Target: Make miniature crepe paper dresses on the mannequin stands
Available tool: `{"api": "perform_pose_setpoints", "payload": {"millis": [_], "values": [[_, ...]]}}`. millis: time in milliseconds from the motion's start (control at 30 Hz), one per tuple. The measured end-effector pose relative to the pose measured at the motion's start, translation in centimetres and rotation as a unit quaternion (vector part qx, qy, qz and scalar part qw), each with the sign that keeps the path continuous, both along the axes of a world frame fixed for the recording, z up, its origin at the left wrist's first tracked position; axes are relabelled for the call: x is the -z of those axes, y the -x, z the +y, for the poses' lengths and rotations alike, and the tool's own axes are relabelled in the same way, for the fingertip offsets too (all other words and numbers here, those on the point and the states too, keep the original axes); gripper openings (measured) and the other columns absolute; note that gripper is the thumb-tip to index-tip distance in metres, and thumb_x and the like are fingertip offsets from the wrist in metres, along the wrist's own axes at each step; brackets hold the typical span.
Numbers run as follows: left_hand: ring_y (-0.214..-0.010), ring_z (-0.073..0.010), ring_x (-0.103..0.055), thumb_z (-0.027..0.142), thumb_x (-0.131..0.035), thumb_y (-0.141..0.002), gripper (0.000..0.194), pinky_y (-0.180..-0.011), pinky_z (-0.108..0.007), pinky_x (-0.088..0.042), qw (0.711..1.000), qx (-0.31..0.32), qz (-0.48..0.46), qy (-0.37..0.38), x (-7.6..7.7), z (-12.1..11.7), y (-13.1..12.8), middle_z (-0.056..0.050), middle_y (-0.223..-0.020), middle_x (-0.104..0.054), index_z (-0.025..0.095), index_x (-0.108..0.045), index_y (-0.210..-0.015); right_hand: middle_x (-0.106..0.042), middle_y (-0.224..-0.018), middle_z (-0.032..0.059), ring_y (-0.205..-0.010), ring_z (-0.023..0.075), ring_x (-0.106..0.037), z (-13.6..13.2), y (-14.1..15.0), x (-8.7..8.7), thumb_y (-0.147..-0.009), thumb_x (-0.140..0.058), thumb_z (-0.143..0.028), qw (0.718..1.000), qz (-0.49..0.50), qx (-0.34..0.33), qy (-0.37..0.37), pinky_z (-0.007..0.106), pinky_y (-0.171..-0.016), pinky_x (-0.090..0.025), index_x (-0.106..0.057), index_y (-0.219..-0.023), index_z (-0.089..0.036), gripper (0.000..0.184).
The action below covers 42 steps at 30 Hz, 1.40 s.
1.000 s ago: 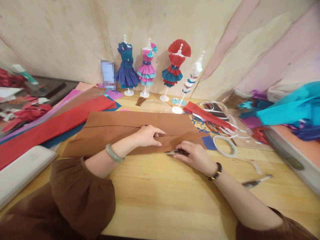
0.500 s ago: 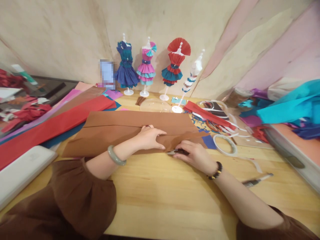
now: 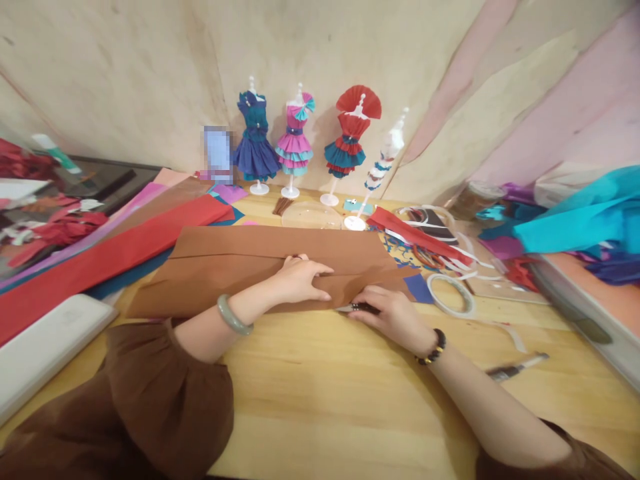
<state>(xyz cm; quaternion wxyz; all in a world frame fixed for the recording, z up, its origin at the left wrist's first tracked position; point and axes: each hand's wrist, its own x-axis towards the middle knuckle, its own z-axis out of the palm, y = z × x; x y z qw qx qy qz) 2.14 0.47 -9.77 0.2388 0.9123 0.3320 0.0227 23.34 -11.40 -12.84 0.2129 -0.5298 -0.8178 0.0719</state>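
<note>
A wide sheet of brown paper (image 3: 225, 283), apparently crepe paper, lies on the table with a long crease or cut line across it. My left hand (image 3: 299, 279) rests on it, thumb and index finger apart, pressing it with nothing held. At the sheet's near right edge, my right hand (image 3: 393, 313) is closed around a small knife (image 3: 365, 308) with a dark, riveted handle. Its silver blade points left at the paper's edge, below my left thumb. Part of the handle is hidden by my fingers.
Several white stands (image 3: 259, 189) with small paper dresses line the wall. Tape (image 3: 451, 295) and a pen-like cutter (image 3: 517, 367) lie right. Red paper (image 3: 115, 257) and a white box-like object (image 3: 55, 353) are left; turquoise paper (image 3: 580, 210) is far right.
The view has shifted slightly, so everything sits a little lower. The raised brown flap near my right hand now lies flatter. Both hands hold nearly the same places on the sheet.
</note>
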Motion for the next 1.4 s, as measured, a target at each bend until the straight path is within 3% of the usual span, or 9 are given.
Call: {"api": "perform_pose_setpoints", "payload": {"millis": [1400], "values": [[-0.111, -0.0242, -0.051, 0.048, -0.071, -0.072, 0.063, -0.095, -0.035, -0.031, 1.0, -0.007, 0.009, 0.021, -0.2, 0.2, 0.2, -0.003, -0.107, -0.067, 0.032, -0.054, -0.13, -0.066, -0.082, 0.0046, -0.07, 0.0152, -0.063, -0.1, 1.2, 0.1, -0.091, -0.052, -0.048, 1.0, 0.018, -0.003, -0.012, 0.025, -0.062, -0.045, -0.065, -0.09, -0.021, 0.03]]}}
